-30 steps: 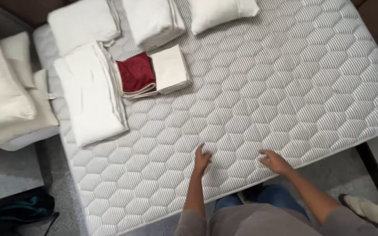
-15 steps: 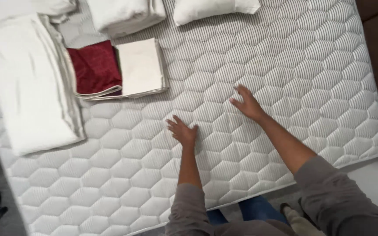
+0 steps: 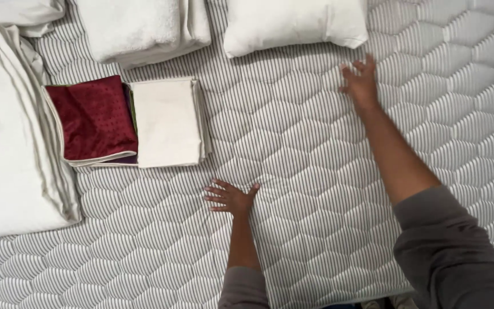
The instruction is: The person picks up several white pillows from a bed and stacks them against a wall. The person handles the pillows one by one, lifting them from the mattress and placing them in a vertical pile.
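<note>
Hands: I count two, the left hand and the right hand, both flat on the mattress.
Mattresses: one.
Pillows: one white pillow.
Towel stacks: one, the folded white towel.
Large folded sheets: one white sheet.
Small folded cloths: two, a red cloth and a cream cloth.

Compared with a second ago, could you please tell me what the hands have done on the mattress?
The right hand has reached forward across the mattress to just below the white pillow; the left hand moved up less, flat near the folded cream cloth. Neither grasped anything. The folded linens stayed put.
</note>
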